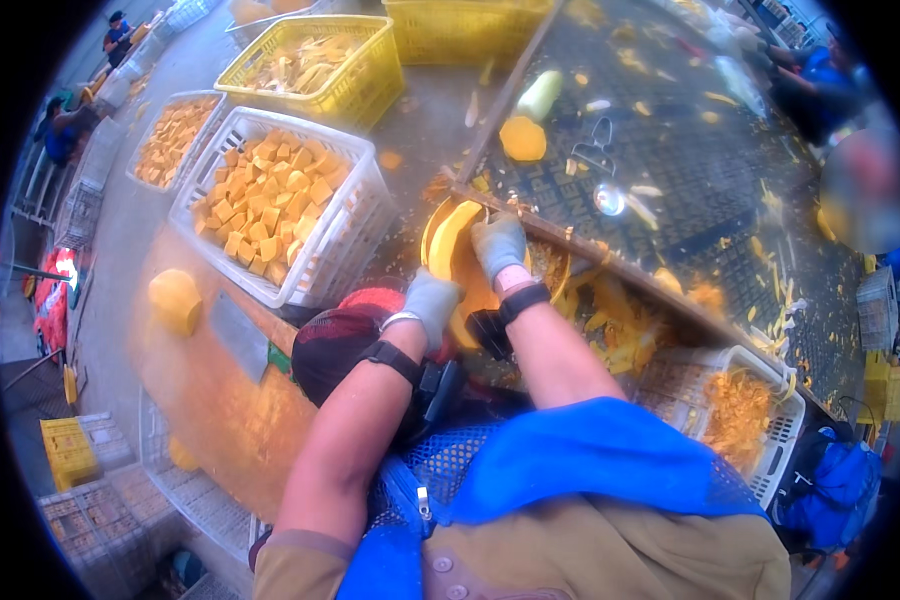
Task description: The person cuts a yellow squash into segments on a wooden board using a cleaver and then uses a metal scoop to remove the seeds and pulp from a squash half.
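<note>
A hollowed piece of orange pumpkin (pixel 450 240) stands in front of me, against a wooden bar. My left hand (pixel 431 300), in a grey work glove, holds its near left edge. My right hand (pixel 499 244), also gloved, is at its inner right side; the fingertips are partly hidden, so what they grip is unclear. To the left, a cleaver (pixel 238 334) lies with its broad blade on an orange-stained board (pixel 217 420), near a peeled pumpkin chunk (pixel 175 301). Pumpkin pulp and seeds (pixel 607 315) lie below the bar on the right.
A white crate (pixel 379 187) of pumpkin cubes stands left of my hands, with a yellow crate (pixel 379 97) of peelings behind it. A white crate (pixel 784 427) with stringy pulp is at right. Beyond the wooden bar (pixel 630 277) lie a metal peeler or scoop (pixel 596 150) and scraps. Other people sit farther off.
</note>
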Available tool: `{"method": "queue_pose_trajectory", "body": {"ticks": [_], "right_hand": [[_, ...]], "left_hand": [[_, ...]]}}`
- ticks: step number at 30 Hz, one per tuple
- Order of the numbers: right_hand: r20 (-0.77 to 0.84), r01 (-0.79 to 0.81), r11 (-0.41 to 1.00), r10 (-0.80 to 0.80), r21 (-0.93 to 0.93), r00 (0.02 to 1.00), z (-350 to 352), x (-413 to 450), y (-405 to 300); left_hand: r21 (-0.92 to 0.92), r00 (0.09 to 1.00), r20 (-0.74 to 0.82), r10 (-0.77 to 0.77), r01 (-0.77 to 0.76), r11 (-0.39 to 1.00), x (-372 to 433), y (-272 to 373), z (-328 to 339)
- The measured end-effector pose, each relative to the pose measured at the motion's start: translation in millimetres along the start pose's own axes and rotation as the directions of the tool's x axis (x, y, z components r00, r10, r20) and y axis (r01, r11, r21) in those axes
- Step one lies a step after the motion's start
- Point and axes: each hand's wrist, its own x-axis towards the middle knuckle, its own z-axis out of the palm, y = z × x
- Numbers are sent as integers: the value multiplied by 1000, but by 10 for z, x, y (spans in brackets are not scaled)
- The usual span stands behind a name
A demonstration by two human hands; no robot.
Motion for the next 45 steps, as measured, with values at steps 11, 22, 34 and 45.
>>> {"method": "queue_pose_trajectory", "body": {"ticks": [11,22,34,45], "right_hand": [[76,100,991,-107,90,991,67,-187,63],[552,145,983,-60,-112,832,-399,-638,70],[238,437,751,-367,-495,899,35,-72,6],[391,616,480,-490,-625,779,-205,56,109]], "left_hand": [[123,999,12,48,-49,991,-47,6,-53],[-59,1000,0,31,-31,998,-152,74,9],[-71,998,58,24,-20,997,-206,88,-32],[33,990,140,10,-15,999,-135,68,-131]]}}
